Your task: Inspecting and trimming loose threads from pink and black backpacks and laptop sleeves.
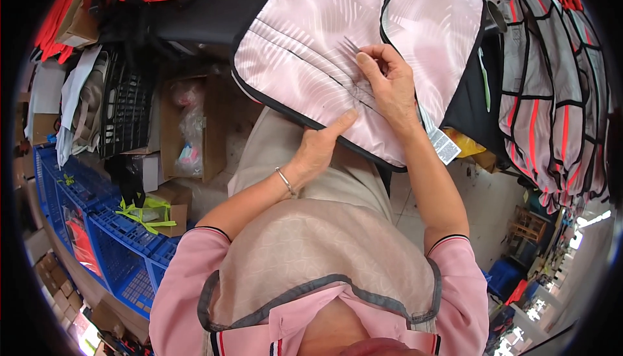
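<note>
My right grip pinched a slim metal tool over the pink fabric piece; my left grip pinched its near edge, thumb on top. The piece reached from the black tabletop toward my lap, its black binding apparently attached already; what remained, I couldn't tell.

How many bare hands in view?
2. Left hand: at the near edge of the pink fabric, thumb on top, other fingers mostly hidden. Right hand: over the fabric, holding a pronged metal tool. No others visible.
</note>
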A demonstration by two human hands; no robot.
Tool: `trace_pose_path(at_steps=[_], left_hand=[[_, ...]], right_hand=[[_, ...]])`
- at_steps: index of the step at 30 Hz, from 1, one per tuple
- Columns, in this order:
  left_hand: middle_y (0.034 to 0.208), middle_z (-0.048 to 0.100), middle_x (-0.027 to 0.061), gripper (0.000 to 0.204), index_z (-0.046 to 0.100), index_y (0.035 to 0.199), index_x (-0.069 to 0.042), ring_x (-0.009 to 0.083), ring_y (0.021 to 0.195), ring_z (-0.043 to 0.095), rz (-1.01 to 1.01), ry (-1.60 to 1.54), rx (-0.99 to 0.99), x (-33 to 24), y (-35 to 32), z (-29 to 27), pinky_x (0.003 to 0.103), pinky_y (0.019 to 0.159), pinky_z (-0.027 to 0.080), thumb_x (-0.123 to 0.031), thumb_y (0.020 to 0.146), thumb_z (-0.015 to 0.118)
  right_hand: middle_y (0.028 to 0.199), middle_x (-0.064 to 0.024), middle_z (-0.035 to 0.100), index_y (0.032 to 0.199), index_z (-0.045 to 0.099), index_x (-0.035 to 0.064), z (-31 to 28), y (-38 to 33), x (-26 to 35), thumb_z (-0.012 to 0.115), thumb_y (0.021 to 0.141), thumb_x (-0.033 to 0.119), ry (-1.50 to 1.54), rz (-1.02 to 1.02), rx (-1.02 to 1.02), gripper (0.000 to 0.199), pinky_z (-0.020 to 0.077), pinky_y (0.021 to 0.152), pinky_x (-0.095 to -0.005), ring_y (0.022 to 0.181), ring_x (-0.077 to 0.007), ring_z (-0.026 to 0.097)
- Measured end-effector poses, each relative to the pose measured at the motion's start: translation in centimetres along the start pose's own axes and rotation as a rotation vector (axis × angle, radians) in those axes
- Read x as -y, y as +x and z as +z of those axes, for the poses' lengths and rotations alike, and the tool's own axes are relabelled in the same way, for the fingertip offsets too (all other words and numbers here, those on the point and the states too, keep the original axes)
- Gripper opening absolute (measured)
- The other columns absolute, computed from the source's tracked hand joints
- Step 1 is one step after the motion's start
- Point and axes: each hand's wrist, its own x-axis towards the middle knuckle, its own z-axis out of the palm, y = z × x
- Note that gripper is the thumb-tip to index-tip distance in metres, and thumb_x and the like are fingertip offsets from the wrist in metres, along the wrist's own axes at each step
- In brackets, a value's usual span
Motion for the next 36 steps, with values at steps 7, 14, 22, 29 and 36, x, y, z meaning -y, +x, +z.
trace_pose_path(at_steps=[7,14,22,29,36], left_hand=[[0.116,0.062,0.0080,0.039,0.057,0.121,0.001,0.0196,0.108,0.060,-0.025,-0.211,0.118,-2.9,0.0,1.4,0.036,0.097,0.049,-0.012,0.088,0.073],[0.116,0.062,0.0088,0.036,0.058,0.120,0.001,0.0202,0.109,0.060,-0.087,-0.275,0.172,-3.1,0.0,1.8,0.037,0.098,0.049,-0.014,0.090,0.071],[0.116,0.062,0.0078,0.035,0.058,0.121,0.000,0.0187,0.108,0.060,-0.082,-0.276,0.146,-2.9,0.1,2.0,0.035,0.098,0.048,-0.014,0.091,0.070],[0.116,0.062,0.0074,0.036,0.058,0.121,0.000,0.0179,0.108,0.059,-0.058,-0.251,0.137,-3.0,-0.1,2.2,0.034,0.097,0.047,-0.015,0.090,0.070],[0.116,0.062,0.0079,0.037,0.058,0.121,0.001,0.0186,0.108,0.059,-0.041,-0.237,0.127,-3.2,-0.5,2.3,0.035,0.097,0.048,-0.014,0.090,0.071]], right_hand=[[0.083,-0.0023,0.063,0.099,0.065,-0.0012,-3.7,-3.6,6.1,0.072,0.087,0.010,-0.080,-0.081,-0.123,0.017,0.0455,0.061,-0.0226,0.072,-0.0077,0.056],[0.085,-0.0060,0.061,0.093,0.066,0.0057,-4.1,-6.8,6.2,0.081,0.072,0.015,-0.782,-0.551,-0.102,0.027,0.0481,0.063,-0.0332,0.075,-0.0228,0.062],[0.086,-0.0023,0.060,0.092,0.065,0.0097,-3.8,-6.4,6.1,0.081,0.071,0.019,-0.972,-0.670,-0.143,0.027,0.0456,0.064,-0.0337,0.075,-0.0199,0.060],[0.082,-0.0036,0.058,0.088,0.065,0.0084,-4.1,-6.8,6.2,0.080,0.071,0.017,-0.884,-0.529,-0.141,0.025,0.0458,0.061,-0.0344,0.073,-0.0221,0.059],[0.083,-0.0075,0.060,0.088,0.066,0.0058,-4.0,-6.6,6.4,0.080,0.073,0.013,-0.808,-0.505,-0.128,0.022,0.0484,0.063,-0.0351,0.073,-0.0247,0.061]])
